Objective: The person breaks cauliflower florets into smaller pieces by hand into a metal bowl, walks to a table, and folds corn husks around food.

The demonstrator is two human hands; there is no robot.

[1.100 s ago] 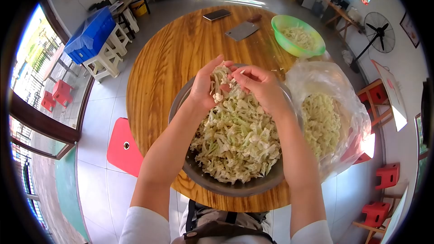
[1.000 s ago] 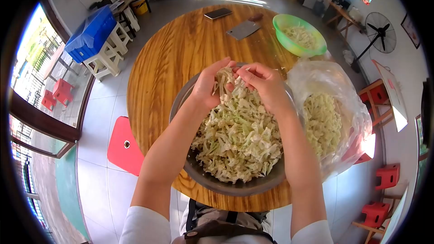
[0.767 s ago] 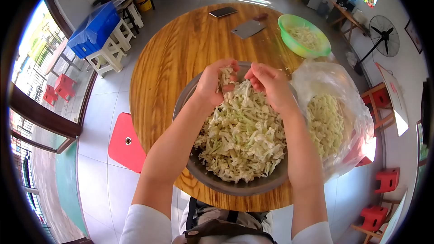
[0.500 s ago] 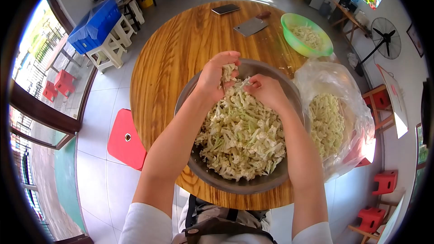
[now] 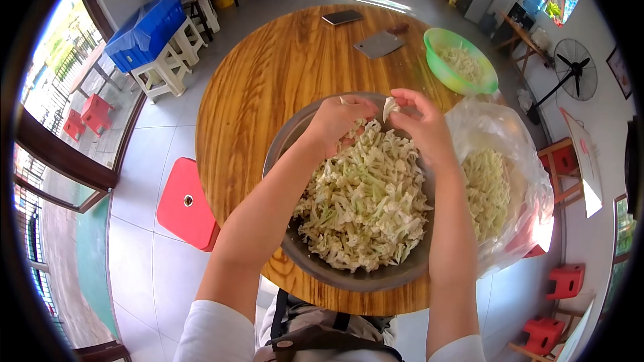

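- While the right hand [image 5: 431, 135] pinches a cauliflower piece [image 5: 389, 109] between thumb and fingers, a light grip suits it; squeezing could crumble the floret.
- Because the left hand [image 5: 330, 124] curls over small bits whose grip is partly hidden, I cannot tell whether it is closed on them; a loose cup would guard against spills.
- Both hands are best held low and inside the rim, so that crumbs land in the metal bowl [image 5: 363, 283] rather than on the wooden table [image 5: 248, 100].
- The pinched piece, above the bowl's far side, looks creamy white.
- Below, the cauliflower heap [image 5: 365, 194] is mounded, pale and uneven, with slender greenish stems among knobbly florets.
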